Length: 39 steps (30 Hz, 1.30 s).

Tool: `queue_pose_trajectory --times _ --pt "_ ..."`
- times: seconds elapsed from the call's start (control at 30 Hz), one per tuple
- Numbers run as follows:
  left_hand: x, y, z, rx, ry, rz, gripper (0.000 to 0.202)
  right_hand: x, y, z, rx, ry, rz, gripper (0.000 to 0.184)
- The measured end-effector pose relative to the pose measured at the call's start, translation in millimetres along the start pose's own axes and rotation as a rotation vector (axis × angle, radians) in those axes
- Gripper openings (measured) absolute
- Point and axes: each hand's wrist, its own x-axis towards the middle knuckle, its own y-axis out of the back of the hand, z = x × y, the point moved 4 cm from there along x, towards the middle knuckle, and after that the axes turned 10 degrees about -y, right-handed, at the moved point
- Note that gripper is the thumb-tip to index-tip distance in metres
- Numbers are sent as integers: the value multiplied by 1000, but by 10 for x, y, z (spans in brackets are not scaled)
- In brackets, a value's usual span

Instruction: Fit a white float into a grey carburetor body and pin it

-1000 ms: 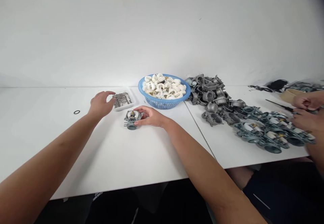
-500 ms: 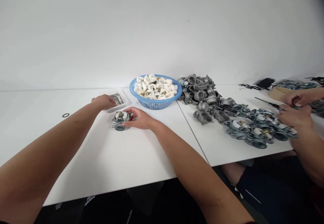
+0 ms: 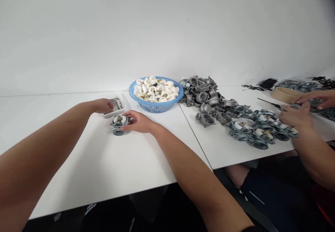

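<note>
My right hand [image 3: 138, 122] is closed around the side of a carburetor [image 3: 119, 124] resting on the white table. White floats and a brass-coloured part show on its top. Just beyond it lies a small white plastic tray [image 3: 120, 110] holding thin metal pins [image 3: 117, 102]. My left hand [image 3: 102, 105] reaches over the left side of this tray, its fingers pinched together down at the pins. What those fingertips hold, if anything, is too small to make out.
Behind stands a blue basket [image 3: 157, 108] of white floats [image 3: 162, 94]. Right of it are piled grey metal float bowls [image 3: 206, 108] and several carburetors [image 3: 261, 130]. At far right, a co-worker's hands [image 3: 300, 116] work near a screwdriver [image 3: 269, 102] and a tape roll [image 3: 284, 95].
The whole view has shifted slightly. My left hand stays at the tray with its fingers bent, and my right hand still holds the carburetor. A co-worker's hand has spread its fingers.
</note>
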Motion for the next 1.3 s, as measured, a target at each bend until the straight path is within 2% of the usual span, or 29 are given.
queue_pose_trajectory --times 0.1,0.23,0.47,0.63,0.73,0.87,1.0,1.1,1.2,1.3 --pt "-53 9 -39 116 162 -172 27 -17 33 -30 29 -1 -29 62" --pt "-109 28 2 186 209 -229 43 -11 73 -32 45 -14 -25 60" --pt "-158 73 72 249 191 -267 43 -13 87 -9 20 -42 -31 64" --pt "-147 64 104 280 198 -265 23 -16 88 6 1 -60 -39 65" --pt "-130 21 97 233 219 -216 20 -16 95 12 -12 -62 -39 65" --pt "-96 57 132 63 191 -108 24 -50 129 3 -102 -95 -13 69" --pt "-141 293 291 -200 103 60 33 -95 164 -40 -129 -121 42 75" --pt "-304 404 506 -475 -2 47 30 -96 168 -73 -35 -100 123 64" --pt "-558 361 725 -831 -51 13 36 -79 161 -110 34 -20 241 53" --pt "-794 197 889 -993 -67 63 38 -68 139 -169 73 103 320 45"
